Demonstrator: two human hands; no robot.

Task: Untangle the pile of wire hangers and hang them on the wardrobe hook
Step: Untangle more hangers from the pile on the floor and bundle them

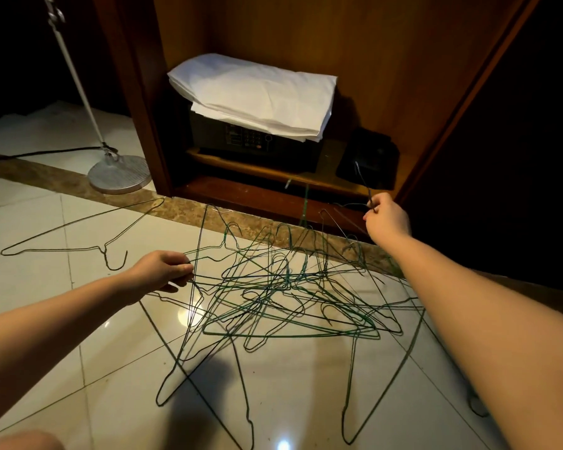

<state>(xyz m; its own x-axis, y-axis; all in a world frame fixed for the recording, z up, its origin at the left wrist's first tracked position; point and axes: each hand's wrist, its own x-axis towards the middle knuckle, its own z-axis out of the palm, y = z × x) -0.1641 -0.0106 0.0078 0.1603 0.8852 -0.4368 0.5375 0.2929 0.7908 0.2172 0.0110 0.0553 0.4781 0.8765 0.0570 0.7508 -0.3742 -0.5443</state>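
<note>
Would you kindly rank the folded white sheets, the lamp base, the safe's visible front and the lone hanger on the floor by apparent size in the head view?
1. Folded white sheets
2. Lone hanger, long but thin
3. Safe front and lamp base: too similar to rank

A tangled pile of wire hangers (286, 297) lies on the floor (78, 368) in front of the open wardrobe (306, 43). One single hanger (78, 235) lies apart to the left of the pile. Far left, beside the wardrobe's side, stands a lamp base (119, 173). On the wardrobe's low shelf (273, 172) sits a safe (254, 141) with folded sheets (254, 92) on top. The left hand (163, 269) is at the pile's left edge; the right hand (387, 219) at its far right, near the shelf.
</note>
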